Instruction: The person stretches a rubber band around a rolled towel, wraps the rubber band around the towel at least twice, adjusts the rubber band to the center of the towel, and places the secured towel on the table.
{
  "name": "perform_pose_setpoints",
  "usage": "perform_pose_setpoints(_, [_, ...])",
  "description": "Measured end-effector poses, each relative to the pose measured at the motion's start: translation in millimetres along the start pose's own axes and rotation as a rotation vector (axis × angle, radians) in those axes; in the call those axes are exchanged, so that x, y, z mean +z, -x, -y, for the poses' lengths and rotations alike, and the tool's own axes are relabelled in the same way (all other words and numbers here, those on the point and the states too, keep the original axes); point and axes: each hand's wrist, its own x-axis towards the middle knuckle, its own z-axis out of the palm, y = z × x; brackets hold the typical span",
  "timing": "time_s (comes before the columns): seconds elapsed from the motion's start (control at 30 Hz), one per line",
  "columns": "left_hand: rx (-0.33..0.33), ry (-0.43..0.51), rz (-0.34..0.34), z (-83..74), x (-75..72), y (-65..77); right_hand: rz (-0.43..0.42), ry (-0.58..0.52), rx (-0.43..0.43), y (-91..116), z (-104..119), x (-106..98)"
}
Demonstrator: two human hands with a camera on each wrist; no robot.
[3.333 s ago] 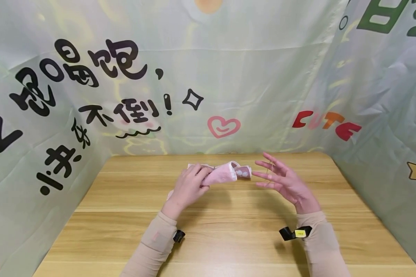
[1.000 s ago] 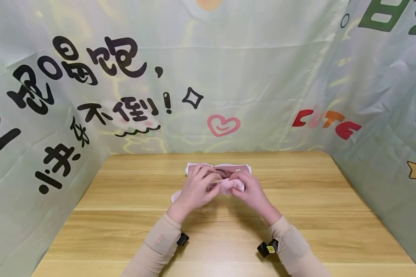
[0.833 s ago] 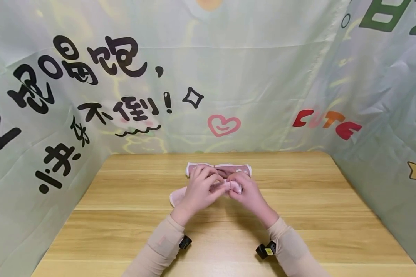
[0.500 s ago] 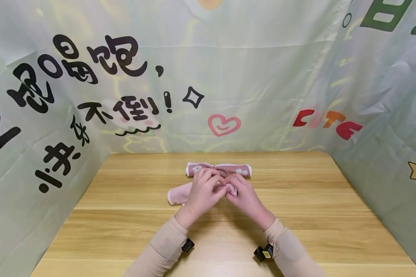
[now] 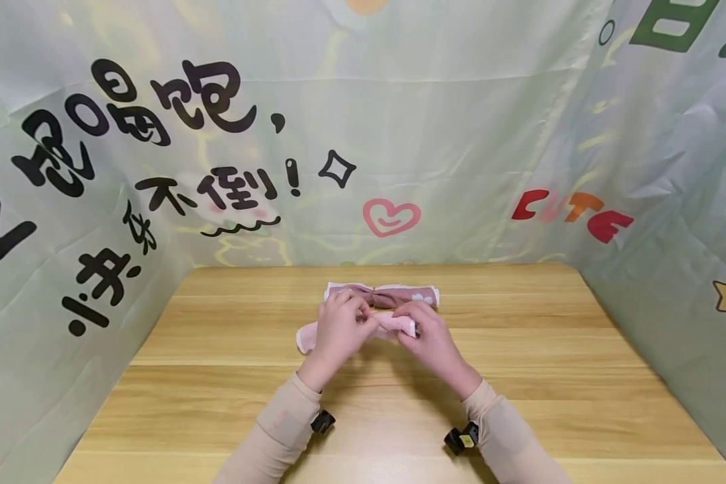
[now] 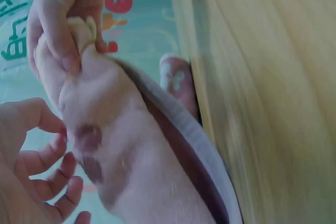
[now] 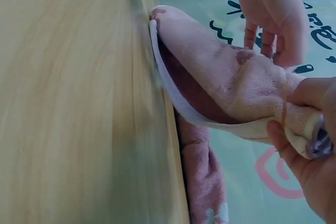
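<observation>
A light pink rolled towel [image 5: 394, 322] with white edging is held low over the table between both hands. My right hand [image 5: 431, 337] grips its right end, thumb on the near side in the right wrist view. A thin orange rubber band [image 7: 285, 98] runs around the roll close to the right fingertips. My left hand [image 5: 341, 331] is at the roll's middle. Its thumb and index fingertips meet at the roll's upper edge, pinching the band, while the other fingers curl loosely. In the left wrist view the towel [image 6: 126, 140] hangs open along one side, showing a darker inner face.
Just behind the hands lies a second rolled towel [image 5: 399, 296], darker pink with white flowers, cinched at its middle. The wooden table [image 5: 550, 349] ends at printed fabric walls [image 5: 460, 148] at the back and sides.
Earlier the right hand was apart with the band stretched over its spread fingers; now it grips the towel's end. Within the last half second the left hand has drawn slightly left, away from it.
</observation>
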Motion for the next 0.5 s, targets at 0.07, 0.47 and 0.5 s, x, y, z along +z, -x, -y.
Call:
perform_pose_setpoints(0.07, [-0.050, -0.021, 0.042, 2.9, -3.3, -1.1, -0.023, -0.014, 0.023, 1, -1, 0])
perform_pose_setpoints(0.47, [-0.153, 0.041, 0.123, 16.8, -15.2, -10.3, -0.116, -0.161, 0.283, -3, -2, -5])
perform_pose_setpoints(0.5, [-0.170, 0.103, 0.130, 18.1, -15.4, -11.2, -0.105, -0.155, 0.290, -3, -3, -5])
